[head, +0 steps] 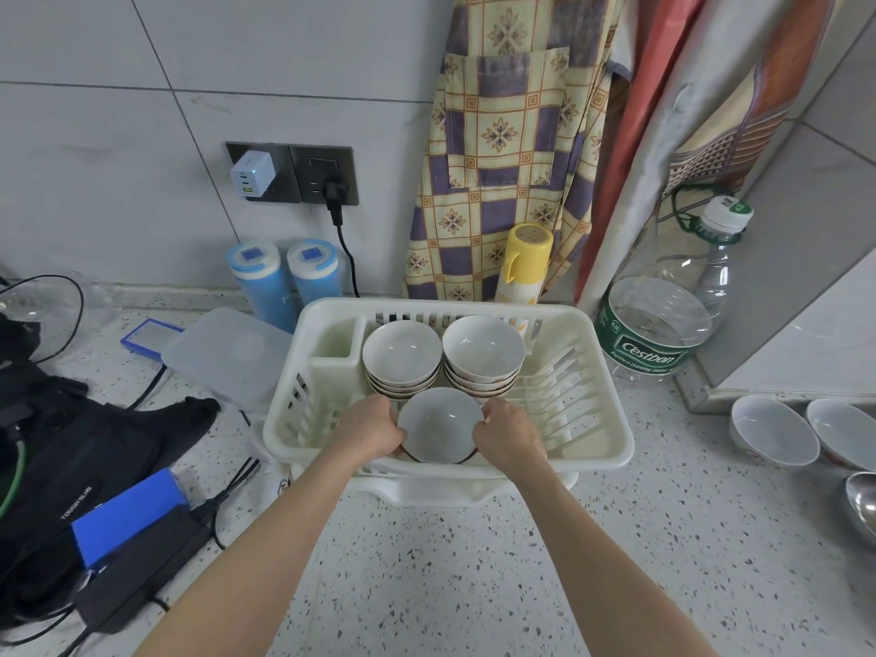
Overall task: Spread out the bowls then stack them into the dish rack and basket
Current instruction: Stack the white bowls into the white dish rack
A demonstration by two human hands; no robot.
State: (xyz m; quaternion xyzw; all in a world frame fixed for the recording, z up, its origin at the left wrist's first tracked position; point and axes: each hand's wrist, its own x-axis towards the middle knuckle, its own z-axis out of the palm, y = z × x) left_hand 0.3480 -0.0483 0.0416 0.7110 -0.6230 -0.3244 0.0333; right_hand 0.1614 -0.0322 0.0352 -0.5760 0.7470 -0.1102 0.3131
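i see my left hand [369,431] and right hand [506,433] both gripping one white bowl [440,426] by its opposite rims, low at the near side of the dish rack [611,448], just in front of two bowl stacks [445,358].

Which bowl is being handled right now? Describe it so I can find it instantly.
Find the white dish rack on the speckled floor. Behind its near rim sits a white bowl, gripped by the left hand and right hand. Unlike the two bowl stacks behind, it is held.
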